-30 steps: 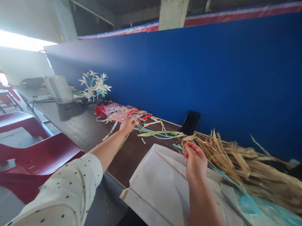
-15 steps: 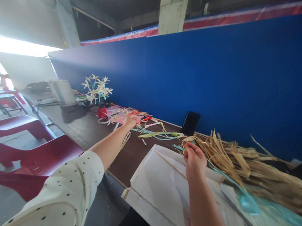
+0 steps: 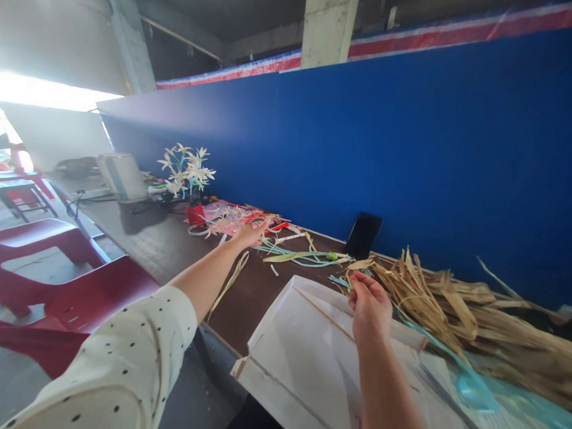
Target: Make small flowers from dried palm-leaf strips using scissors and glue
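My left hand (image 3: 251, 234) reaches out over the table, fingers partly stretched toward the scattered white flower pieces and red and pale strips on a pink sheet (image 3: 219, 211). I see nothing held in it. Closer to me, my right hand (image 3: 369, 299) is closed in a pinch above the white open box (image 3: 292, 347). Whatever is between those fingertips is too small to make out. A thin stick (image 3: 321, 309) lies across the box, partly hidden by my right wrist. Light-blue stems (image 3: 307, 258) and a pale husk strip lie between the hands.
Dried corn husks (image 3: 441, 296) are heaped at the right, by scissors-like metal blades (image 3: 448, 391) and blue plastic. A black phone (image 3: 363, 234) leans on the blue partition (image 3: 429, 145). White flowers (image 3: 189, 171) stand in a red pot (image 3: 195, 214). Red chairs (image 3: 95, 295) are at left.
My left hand has shifted slightly and its fingers now extend further toward the right over the pieces. My right hand keeps its pinch in nearly the same place.
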{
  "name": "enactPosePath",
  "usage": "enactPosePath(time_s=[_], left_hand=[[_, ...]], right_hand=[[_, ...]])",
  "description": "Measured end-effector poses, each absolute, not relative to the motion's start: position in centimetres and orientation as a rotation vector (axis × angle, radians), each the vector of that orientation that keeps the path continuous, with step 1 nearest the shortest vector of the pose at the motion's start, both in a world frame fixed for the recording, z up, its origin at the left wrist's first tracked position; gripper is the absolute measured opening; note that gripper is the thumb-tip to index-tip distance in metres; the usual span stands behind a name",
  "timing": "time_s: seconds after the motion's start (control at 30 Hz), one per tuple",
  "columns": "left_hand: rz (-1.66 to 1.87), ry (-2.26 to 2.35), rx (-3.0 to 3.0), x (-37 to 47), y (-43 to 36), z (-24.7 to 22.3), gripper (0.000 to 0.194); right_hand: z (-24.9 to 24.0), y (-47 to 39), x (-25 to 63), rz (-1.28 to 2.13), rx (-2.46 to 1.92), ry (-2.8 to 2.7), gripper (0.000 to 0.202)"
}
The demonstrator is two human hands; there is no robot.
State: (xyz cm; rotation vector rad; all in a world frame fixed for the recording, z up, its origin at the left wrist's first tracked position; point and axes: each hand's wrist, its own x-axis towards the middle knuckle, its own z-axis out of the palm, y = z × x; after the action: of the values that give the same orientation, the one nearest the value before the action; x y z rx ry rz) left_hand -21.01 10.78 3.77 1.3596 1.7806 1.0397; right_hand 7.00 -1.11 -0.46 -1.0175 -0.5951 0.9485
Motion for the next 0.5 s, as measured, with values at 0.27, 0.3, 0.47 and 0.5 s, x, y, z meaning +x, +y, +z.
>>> enactPosePath(time_s=[0.27, 0.3, 0.47, 0.5], left_hand=[[1.096, 1.846, 1.746, -21.8, 9.8, 4.8, 0.073], [1.109, 1.862, 1.788, -21.9, 10.0, 4.7, 0.065], [1.230, 1.805, 1.618, -21.7, 11.0, 4.8, 0.040], [1.258, 1.766, 1.570, -21.4, 11.1, 5.0, 0.037]], right_hand=[[-0.3, -1.2, 7.1, 0.941, -1.033, -0.607, 0.031], [-0.3, -1.2, 7.1, 0.941, -1.038, -0.606, 0.031], [-0.4, -1.2, 7.2, 0.951, -1.041, -0.606, 0.029], [-0.4, -1.2, 7.2, 0.948, -1.042, -0.612, 0.028]])
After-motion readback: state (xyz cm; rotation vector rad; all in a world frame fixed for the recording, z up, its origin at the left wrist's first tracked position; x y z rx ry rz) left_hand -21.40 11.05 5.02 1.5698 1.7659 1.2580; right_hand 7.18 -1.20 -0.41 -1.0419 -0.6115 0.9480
